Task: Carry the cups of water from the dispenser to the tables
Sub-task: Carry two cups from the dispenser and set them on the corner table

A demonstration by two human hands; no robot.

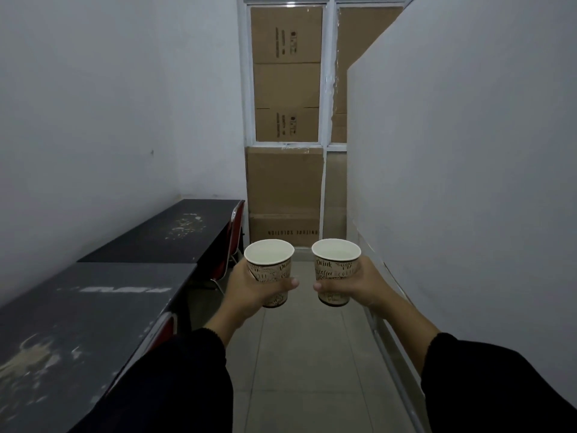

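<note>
Your left hand (254, 290) and right hand (356, 287) each wrap curled fingers round a printed paper cup, left cup (270, 270) and right cup (335, 270), held upright over the tiled aisle, beside the scuffed dark tables (93, 307); squeeze those thin walls or tilt, and water likely slops over the rims
</note>
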